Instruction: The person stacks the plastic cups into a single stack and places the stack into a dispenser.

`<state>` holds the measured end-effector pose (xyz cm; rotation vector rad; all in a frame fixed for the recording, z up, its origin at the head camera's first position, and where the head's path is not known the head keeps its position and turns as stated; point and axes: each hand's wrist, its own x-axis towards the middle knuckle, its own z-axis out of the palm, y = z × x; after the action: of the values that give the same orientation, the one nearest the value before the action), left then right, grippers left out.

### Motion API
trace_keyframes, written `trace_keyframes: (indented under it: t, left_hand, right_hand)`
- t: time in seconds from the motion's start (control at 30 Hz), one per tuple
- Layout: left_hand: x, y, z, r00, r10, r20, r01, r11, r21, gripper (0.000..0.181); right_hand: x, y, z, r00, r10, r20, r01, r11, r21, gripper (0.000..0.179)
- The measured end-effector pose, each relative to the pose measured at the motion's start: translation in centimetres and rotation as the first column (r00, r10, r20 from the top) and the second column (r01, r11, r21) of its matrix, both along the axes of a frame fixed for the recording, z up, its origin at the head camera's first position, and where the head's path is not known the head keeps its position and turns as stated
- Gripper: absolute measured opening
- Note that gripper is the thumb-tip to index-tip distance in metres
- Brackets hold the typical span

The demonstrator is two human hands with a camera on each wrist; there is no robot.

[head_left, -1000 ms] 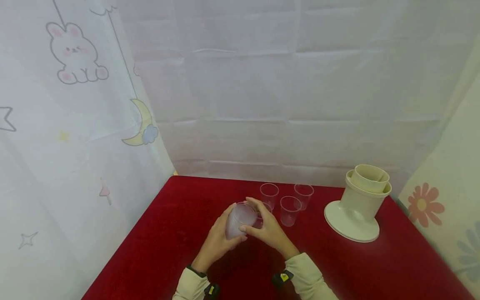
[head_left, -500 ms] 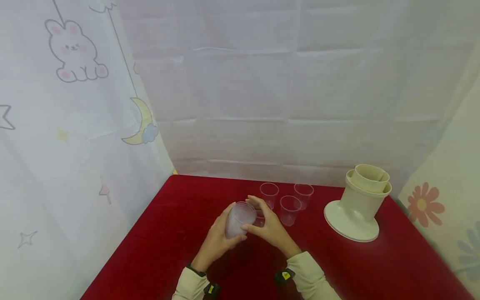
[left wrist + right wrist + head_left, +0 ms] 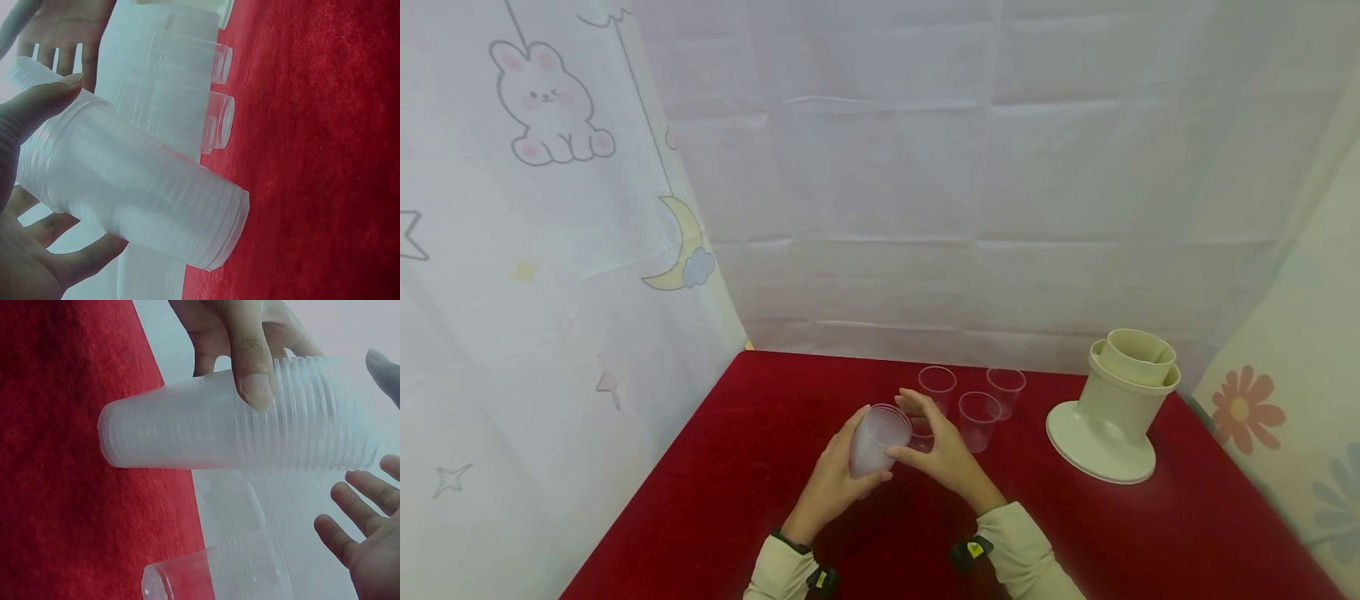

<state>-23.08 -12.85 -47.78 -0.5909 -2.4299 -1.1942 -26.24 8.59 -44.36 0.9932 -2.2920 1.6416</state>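
Note:
A nested stack of clear plastic cups (image 3: pixel 880 437) is gripped in my left hand (image 3: pixel 829 482), tilted, its rims up and toward my right hand. In the right wrist view the left thumb (image 3: pixel 255 390) presses on the stack just below the rims. My right hand (image 3: pixel 951 462) curves loosely around the rim end; its spread fingers (image 3: pixel 353 512) stand at the rims without closing on a cup. Behind that hand stands a single clear cup (image 3: pixel 922 435), partly hidden. Beyond it are three more upright clear cups, the nearest cup (image 3: pixel 978 423) just right of my right fingers.
A cream plastic piece (image 3: pixel 1116 417) with a wide round base and a double-ringed top stands at the right of the red-covered table (image 3: pixel 722 467). White curtains (image 3: pixel 865 208) with printed drawings at the sides enclose the back, left and right.
My right hand has shifted slightly right and away from the stack's rims, its thumb and fingers loosening. The left hand and its stack have hardly moved.

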Motion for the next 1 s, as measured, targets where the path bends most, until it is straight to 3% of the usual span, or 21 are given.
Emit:
trace_keyframes:
  t: [0.33,1.0]
  left_hand:
    - [0.1,0.1,0.1,1.000,0.002,0.021,-0.002,1.000,-0.004,0.094]
    - [-0.2,0.0,-0.2,1.000,0.001,0.016,-0.001,1.000,0.001,0.096]
  right_hand:
    - [-0.6,0.9,0.0,0.993,-0.023,-0.113,0.025,1.000,0.018,0.080]
    - [-0.8,2.3,0.6,0.991,-0.073,-0.116,0.076,0.997,0.017,0.080]
